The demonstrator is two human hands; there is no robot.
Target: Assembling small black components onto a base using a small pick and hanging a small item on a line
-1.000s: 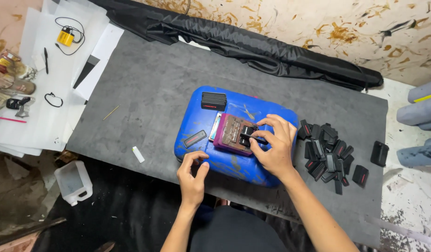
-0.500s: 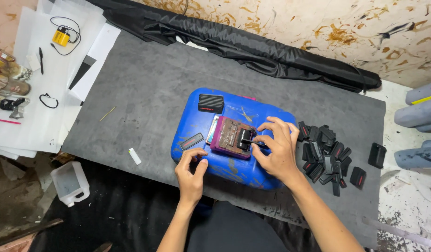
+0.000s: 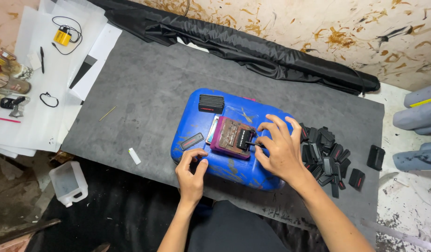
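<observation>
Fingers of your right hand pinch a small black part on the purple block, lying just left of it, while your left hand rests empty, loosely curled, nearer you.

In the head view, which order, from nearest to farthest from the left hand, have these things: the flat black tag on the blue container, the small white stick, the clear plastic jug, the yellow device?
1. Flat black tag, on the blue container, just above the left hand.
2. Small white stick, on the grey mat, left of the hand.
3. Clear plastic jug, lower left, off the mat.
4. Yellow device, far upper left, on white sheets.
</observation>
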